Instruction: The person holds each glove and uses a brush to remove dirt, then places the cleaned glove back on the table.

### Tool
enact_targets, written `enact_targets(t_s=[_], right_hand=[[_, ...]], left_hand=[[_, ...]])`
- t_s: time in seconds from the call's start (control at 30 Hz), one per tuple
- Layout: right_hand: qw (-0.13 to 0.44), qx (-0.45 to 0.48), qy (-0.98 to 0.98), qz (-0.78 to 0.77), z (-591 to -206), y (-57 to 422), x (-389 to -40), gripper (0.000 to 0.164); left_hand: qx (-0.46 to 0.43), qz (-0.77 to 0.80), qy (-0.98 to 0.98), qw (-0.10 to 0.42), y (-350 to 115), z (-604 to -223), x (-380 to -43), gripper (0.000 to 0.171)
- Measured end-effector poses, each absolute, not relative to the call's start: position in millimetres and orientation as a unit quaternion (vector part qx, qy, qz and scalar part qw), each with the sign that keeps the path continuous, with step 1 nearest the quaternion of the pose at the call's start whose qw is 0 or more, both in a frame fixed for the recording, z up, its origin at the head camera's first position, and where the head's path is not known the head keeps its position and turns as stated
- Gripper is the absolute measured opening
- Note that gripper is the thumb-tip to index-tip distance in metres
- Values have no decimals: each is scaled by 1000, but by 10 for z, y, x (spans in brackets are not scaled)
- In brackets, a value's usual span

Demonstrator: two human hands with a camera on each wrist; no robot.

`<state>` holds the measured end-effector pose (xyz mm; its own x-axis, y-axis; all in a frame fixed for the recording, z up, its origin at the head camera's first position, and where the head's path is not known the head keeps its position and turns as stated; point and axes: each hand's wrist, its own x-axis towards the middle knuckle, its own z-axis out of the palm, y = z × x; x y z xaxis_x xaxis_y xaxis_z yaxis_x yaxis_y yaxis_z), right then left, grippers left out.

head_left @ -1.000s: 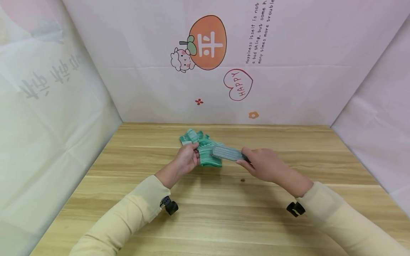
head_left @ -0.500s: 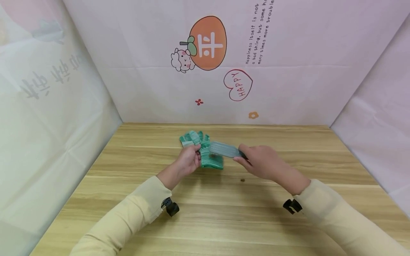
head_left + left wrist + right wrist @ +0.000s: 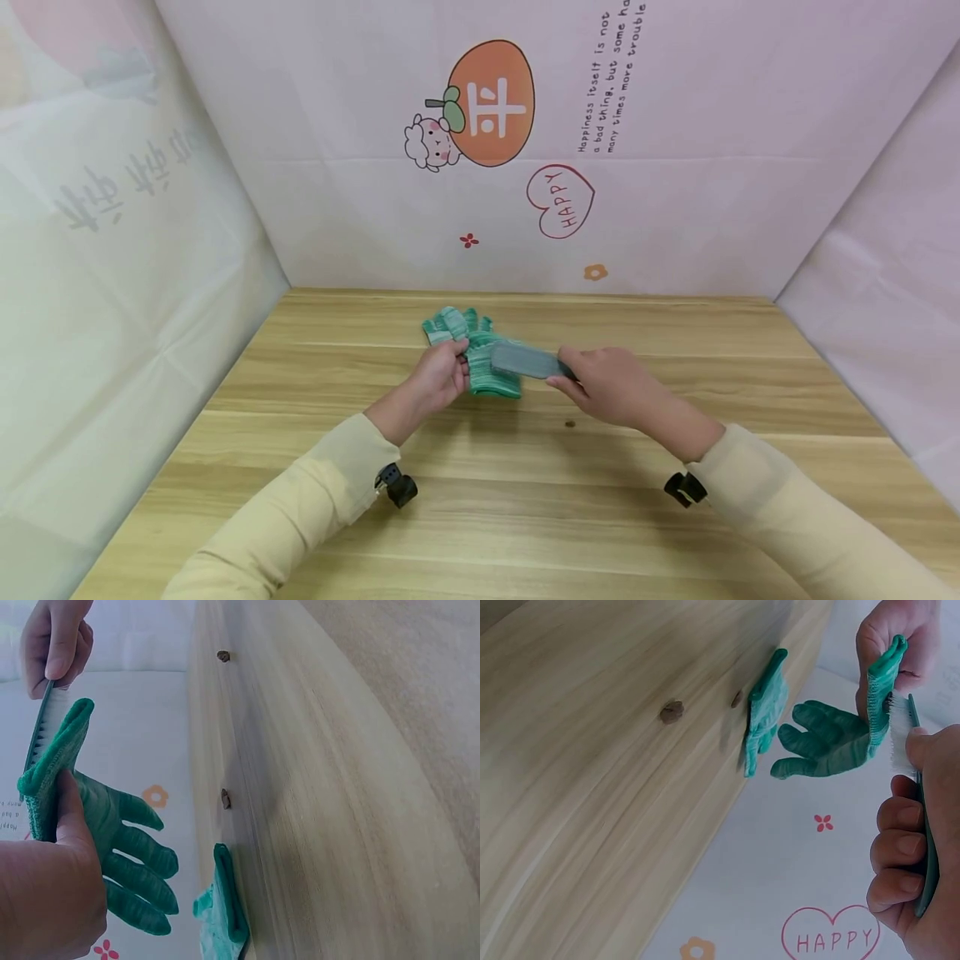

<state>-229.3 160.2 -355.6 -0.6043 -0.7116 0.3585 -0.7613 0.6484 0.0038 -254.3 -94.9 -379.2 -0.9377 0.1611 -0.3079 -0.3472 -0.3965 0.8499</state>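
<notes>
My left hand pinches a green knitted glove at its cuff and holds it above the table, its fingers spread out. In my right hand is a brush with a grey-green back, gripped by the handle. White bristles face the glove's cuff in the right wrist view and appear to touch it. Beyond the held glove, a second green glove lies on the table. From the head view, the brush's back hides part of the held glove and the bristles.
On the wooden table are small brown bits, one a dark lump and another a thinner piece. A printed white backdrop stands along the table's far edge, with white sheets at both sides.
The brush shifted slightly left and up, uncovering a brownish spot on the glove half a second ago; now it is slightly lower and covers that spot. My left hand stays nearly still.
</notes>
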Motion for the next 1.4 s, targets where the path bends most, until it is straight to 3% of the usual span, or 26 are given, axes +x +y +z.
enact_targets(t_s=[1.4], right_hand=[[155,376,-911,69,-3623,1988,-2234,26]], left_hand=[[-83,831,526,163,-979,-3764,-2540,19]])
